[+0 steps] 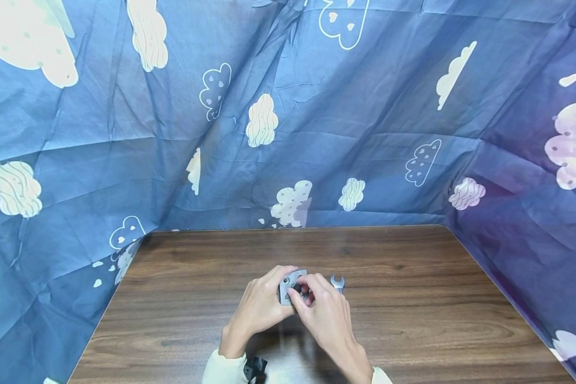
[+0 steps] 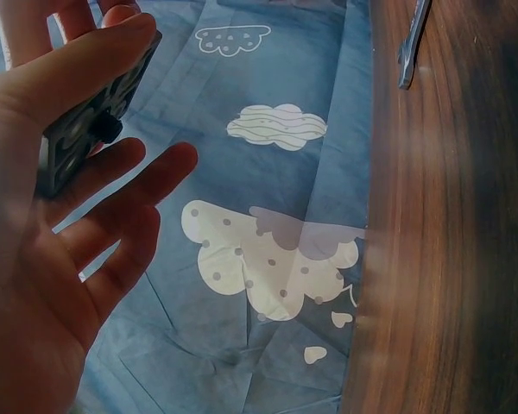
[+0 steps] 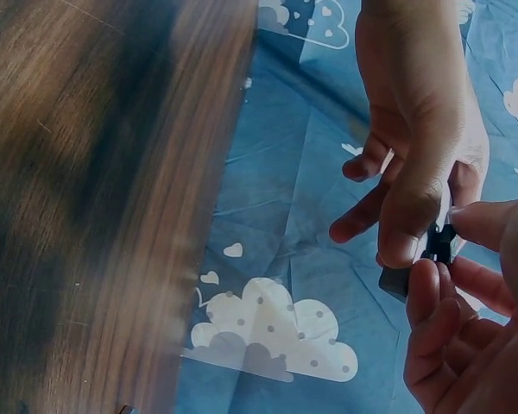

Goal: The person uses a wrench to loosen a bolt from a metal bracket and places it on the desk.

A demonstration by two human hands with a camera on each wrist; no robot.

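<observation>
Grey block [image 1: 288, 285] pinched by left hand [image 1: 261, 306]; right hand [image 1: 324, 314] grips its black knob [image 1: 297, 288] (wrench [image 1: 337, 282] nearby).

Grey square block [image 1: 288, 285], black knob centred, held upright.

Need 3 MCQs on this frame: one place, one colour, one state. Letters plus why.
1. Where does the wrench lie?
A. on the table, right of the hands
B. in the left hand
C. on the cloth

2. What colour is the backdrop cloth?
A. red
B. blue with pale clouds
C. plain green

3. What is the left hand doing?
A. lying flat on the table
B. hanging idle
C. gripping the grey block

A: it rests on the table beside the right hand.
B: every view shows it.
C: fingers clasp the block's edges.
</observation>
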